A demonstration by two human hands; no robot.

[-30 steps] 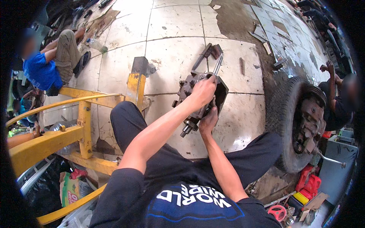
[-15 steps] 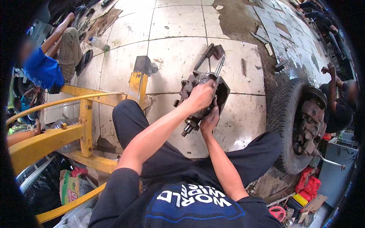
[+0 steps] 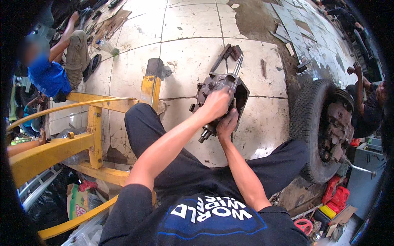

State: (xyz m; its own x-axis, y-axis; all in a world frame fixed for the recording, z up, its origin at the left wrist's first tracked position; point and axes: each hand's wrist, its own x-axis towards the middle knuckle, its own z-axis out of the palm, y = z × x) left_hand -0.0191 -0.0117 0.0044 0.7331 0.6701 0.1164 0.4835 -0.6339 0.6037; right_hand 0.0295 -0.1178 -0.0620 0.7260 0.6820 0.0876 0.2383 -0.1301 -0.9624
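Note:
On the tiled floor between my legs sits a dark, greasy metal gearbox. A short shaft sticks out of its near end, and two bright rods reach out at its far end. My left hand lies over the top, fingers curled down in a closed grip; what is inside them is hidden. Lower on the near right side, my right hand is closed against the gearbox beside its dark open cavity, fingertips partly hidden.
A yellow metal frame stands close on my left. To my right is a tyre with a dark hub assembly inside. One person in blue sits at far left, another in dark clothes at right. Red containers lie at lower right.
The view has shifted slightly. Both hands stay on the gearbox, with my left hand moved only a little over its top.

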